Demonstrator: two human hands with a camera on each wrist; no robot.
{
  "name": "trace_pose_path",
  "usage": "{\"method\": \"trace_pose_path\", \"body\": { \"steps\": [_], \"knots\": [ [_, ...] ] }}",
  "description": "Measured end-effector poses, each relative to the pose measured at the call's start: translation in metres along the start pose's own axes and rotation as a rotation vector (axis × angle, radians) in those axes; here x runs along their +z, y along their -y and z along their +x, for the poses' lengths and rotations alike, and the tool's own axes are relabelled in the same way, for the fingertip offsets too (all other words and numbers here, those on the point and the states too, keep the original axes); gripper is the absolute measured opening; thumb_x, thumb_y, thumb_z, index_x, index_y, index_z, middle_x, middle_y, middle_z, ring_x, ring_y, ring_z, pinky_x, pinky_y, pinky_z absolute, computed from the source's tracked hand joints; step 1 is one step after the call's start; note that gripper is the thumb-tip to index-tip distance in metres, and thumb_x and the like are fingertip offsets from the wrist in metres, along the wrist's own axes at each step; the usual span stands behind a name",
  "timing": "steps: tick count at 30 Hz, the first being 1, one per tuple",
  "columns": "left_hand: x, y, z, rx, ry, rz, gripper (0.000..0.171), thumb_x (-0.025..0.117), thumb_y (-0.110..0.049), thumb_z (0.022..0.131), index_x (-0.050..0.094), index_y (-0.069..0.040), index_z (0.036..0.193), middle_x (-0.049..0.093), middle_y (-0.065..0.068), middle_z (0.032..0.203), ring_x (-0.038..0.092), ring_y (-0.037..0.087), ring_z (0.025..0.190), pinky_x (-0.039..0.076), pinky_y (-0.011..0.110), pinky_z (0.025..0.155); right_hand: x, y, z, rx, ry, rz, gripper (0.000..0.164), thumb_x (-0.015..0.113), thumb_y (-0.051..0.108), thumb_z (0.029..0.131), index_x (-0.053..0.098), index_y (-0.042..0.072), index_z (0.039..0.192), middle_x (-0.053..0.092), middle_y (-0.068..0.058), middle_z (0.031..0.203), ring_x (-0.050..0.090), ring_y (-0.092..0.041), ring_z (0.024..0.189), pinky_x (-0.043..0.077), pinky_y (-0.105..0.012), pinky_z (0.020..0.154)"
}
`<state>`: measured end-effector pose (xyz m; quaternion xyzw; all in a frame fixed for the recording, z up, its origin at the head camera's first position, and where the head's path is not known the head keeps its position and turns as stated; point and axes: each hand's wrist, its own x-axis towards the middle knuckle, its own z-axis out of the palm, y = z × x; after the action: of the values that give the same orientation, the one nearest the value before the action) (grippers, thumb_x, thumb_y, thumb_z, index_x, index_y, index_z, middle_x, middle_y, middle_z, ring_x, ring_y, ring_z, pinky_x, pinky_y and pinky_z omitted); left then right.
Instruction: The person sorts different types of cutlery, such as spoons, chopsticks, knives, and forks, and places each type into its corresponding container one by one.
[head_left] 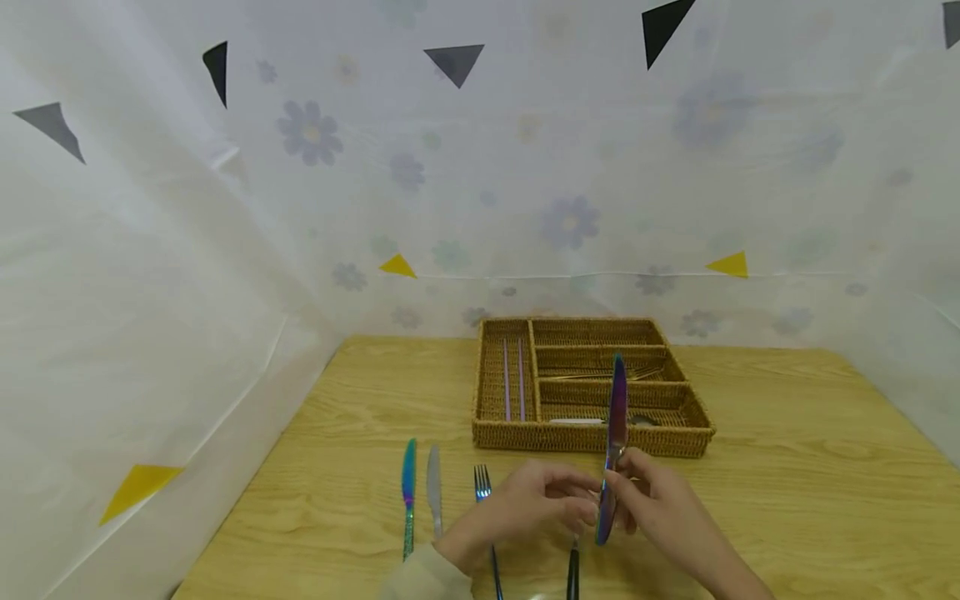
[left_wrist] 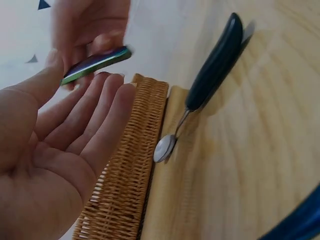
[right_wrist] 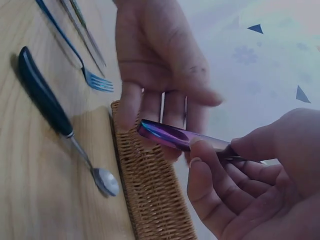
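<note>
My right hand (head_left: 660, 504) pinches a shiny purple-blue table knife (head_left: 617, 408) between thumb and fingers, its blade pointing up and its handle end down. My left hand (head_left: 528, 504) is right beside the handle, palm turned toward it, with fairly straight fingers overlapping the handle (right_wrist: 160, 134) in the right wrist view. Below the hands a small spoon (left_wrist: 215, 65) with a dark handle lies on the table. A blue fork (right_wrist: 97, 81) lies left of it, partly covered by the left hand in the head view.
Behind the hands stands a wicker tray (head_left: 592, 437) with divided compartments. Lilac chopsticks (head_left: 507, 379) lie in its left section, and forks and a white-handled piece of cutlery in others. A rainbow knife (head_left: 408, 492) and a silver knife (head_left: 434, 487) lie on the table at left.
</note>
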<state>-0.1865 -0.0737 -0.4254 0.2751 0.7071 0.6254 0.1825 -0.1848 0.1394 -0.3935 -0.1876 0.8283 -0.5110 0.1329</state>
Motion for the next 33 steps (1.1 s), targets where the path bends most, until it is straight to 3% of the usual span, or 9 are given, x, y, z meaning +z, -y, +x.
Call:
{"method": "trace_pose_path", "body": {
  "steps": [7,14,22,29,33],
  "knots": [
    [0.008,0.006,0.001,-0.016,0.015,-0.021,0.029,0.061,-0.024,0.09,0.065,-0.003,0.108,0.072,0.011,0.095,0.071,0.02,0.081,0.058,0.034,0.069,0.006,0.008,0.008,-0.064,-0.047,-0.017,0.03,0.051,0.038,0.095,0.056,0.008,0.098,0.063,-0.005,0.084,0.06,-0.021,0.068,0.052,-0.029,0.06],
    [0.008,0.009,-0.003,-0.03,0.003,-0.056,0.032,0.057,-0.025,0.093,0.063,0.003,0.106,0.071,0.015,0.097,0.071,0.014,0.08,0.058,0.035,0.069,0.011,0.01,0.01,-0.078,-0.095,-0.094,0.022,0.054,0.037,0.094,0.061,0.016,0.094,0.063,0.002,0.083,0.055,-0.013,0.067,0.048,-0.025,0.06],
    [0.007,0.003,-0.004,-0.031,-0.175,0.068,0.024,0.058,-0.032,0.092,0.064,-0.014,0.107,0.072,-0.004,0.093,0.068,0.008,0.085,0.055,0.021,0.075,0.015,0.008,0.013,-0.106,-0.135,-0.111,0.014,0.059,0.037,0.091,0.06,0.024,0.095,0.06,0.005,0.088,0.054,-0.013,0.068,0.047,-0.024,0.057],
    [0.007,0.0,0.0,-0.003,-0.221,-0.042,0.022,0.063,-0.027,0.089,0.061,-0.015,0.107,0.067,0.009,0.101,0.07,0.032,0.085,0.058,0.03,0.07,0.013,0.008,0.012,-0.129,-0.163,-0.125,0.013,0.06,0.038,0.09,0.06,0.027,0.095,0.059,0.006,0.09,0.051,-0.01,0.067,0.046,-0.023,0.055],
    [0.003,-0.002,0.003,0.038,-0.262,0.0,0.021,0.062,-0.024,0.089,0.06,-0.014,0.108,0.065,0.014,0.105,0.069,0.032,0.085,0.058,0.031,0.068,0.01,0.003,0.01,-0.145,-0.172,-0.129,0.02,0.059,0.038,0.09,0.061,0.024,0.104,0.058,0.005,0.092,0.05,-0.01,0.07,0.046,-0.022,0.059]
  ]
}}
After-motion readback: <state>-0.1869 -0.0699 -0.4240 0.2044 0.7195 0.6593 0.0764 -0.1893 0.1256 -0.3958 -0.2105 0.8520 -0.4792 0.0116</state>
